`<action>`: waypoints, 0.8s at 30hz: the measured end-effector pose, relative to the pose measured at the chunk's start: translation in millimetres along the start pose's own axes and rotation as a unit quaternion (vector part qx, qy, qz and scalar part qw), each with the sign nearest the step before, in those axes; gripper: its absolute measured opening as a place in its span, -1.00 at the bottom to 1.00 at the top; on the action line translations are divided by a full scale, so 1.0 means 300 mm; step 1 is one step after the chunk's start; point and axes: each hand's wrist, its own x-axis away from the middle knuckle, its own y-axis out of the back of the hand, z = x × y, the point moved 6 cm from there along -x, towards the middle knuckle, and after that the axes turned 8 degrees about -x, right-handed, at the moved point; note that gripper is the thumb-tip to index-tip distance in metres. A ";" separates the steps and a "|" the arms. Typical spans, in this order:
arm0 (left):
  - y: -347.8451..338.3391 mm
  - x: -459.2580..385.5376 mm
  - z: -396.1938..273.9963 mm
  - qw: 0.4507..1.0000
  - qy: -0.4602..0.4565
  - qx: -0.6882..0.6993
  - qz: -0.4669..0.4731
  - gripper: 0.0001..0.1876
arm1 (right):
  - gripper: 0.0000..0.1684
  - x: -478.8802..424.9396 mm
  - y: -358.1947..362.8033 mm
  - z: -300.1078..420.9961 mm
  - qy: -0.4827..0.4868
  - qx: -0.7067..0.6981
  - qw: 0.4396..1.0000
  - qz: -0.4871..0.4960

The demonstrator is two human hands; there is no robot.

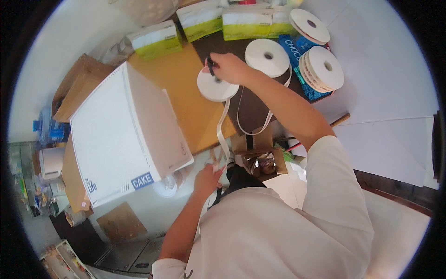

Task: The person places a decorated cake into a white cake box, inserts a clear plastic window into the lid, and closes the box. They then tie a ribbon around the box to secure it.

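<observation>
My right hand (228,68) is closed around a black tool (210,65), perhaps scissors, much of it hidden by the fingers. Beneath that hand a white ribbon spool (216,89) lies flat on the table. From its near side a narrow white ribbon (221,130) drops past the table edge toward my left hand (206,179). That hand is low in front of my body, its fingers pinched on the ribbon's lower part, where detail is small and blurred. To its left a large white cake box (108,136) stands on the table.
Another ribbon spool (267,57) trails a loop of printed ribbon (256,133). Two stacked-up spools (321,68) rest on blue packets (315,93) at the right. Green-and-white tissue packs (247,24) line the back. Below the table edge sits an opened carton (264,162).
</observation>
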 end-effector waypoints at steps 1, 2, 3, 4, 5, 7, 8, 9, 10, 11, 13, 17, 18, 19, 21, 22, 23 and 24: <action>0.065 0.025 -0.022 0.999 0.012 0.040 -0.020 -0.73 | -0.80 0.019 0.043 0.021 0.015 -0.020 0.999 -0.023; 0.115 0.046 -0.032 0.995 0.026 0.083 -0.043 -0.71 | -0.81 0.037 0.088 0.043 0.033 -0.040 0.998 -0.043; 0.146 0.068 -0.022 0.989 0.052 0.120 -0.075 -0.71 | -0.82 0.060 0.134 0.075 0.052 -0.060 0.995 -0.061; 0.170 0.096 -0.004 0.979 0.081 0.154 -0.106 -0.71 | -0.83 0.095 0.200 0.103 0.010 -0.113 0.989 -0.091; 0.183 0.120 0.021 0.966 0.109 0.189 -0.137 -0.71 | -0.81 0.099 0.251 0.074 0.046 -0.048 0.989 -0.136; 0.145 0.129 0.076 0.972 0.076 0.167 -0.149 -0.70 | -0.75 0.131 0.348 -0.031 0.076 0.049 0.984 -0.154; 0.140 0.131 0.092 0.973 0.065 0.156 -0.160 -0.69 | -0.73 0.131 0.354 -0.103 0.054 0.130 0.981 -0.132; 0.164 0.135 0.062 0.978 0.054 0.126 -0.156 -0.69 | -0.71 0.138 0.356 -0.183 0.028 0.212 0.970 -0.111; 0.197 0.155 0.012 0.982 0.045 0.099 -0.152 -0.69 | -0.67 0.148 0.352 -0.242 0.004 0.293 0.952 -0.086; 0.226 0.168 -0.025 0.986 0.036 0.072 -0.148 -0.68 | -0.64 0.164 0.354 -0.290 0.003 0.312 0.946 -0.082; 0.240 0.180 -0.054 0.993 -0.002 -0.058 -0.103 -0.65 | -0.57 0.185 0.316 -0.366 0.007 0.343 0.937 -0.065; 0.325 0.275 -0.169 0.995 -0.076 -0.050 -0.043 -0.61 | -0.50 0.203 0.259 -0.492 0.000 0.260 0.964 -0.054; 0.365 0.303 -0.211 0.996 -0.090 0.026 -0.011 -0.63 | -0.55 0.207 0.259 -0.468 -0.017 0.279 0.957 -0.076; 0.434 0.350 -0.257 0.994 -0.089 0.058 0.013 -0.66 | -0.54 0.210 0.272 -0.397 0.021 0.266 0.946 -0.185; 0.564 0.437 -0.331 0.987 -0.088 0.126 0.050 -0.72 | -0.50 0.279 0.259 -0.026 0.120 0.041 0.950 -0.284; 0.628 0.466 -0.348 0.976 -0.133 0.173 0.012 -0.76 | -0.45 0.331 0.205 0.153 0.139 -0.082 0.960 -0.230; 0.691 0.507 -0.362 0.960 -0.176 0.217 -0.028 -0.80 | -0.35 0.386 0.124 0.325 0.188 -0.175 0.962 -0.095; 0.761 0.526 -0.387 0.953 -0.159 0.257 -0.035 -0.82 | -0.22 0.454 0.050 0.486 0.199 -0.264 0.943 0.042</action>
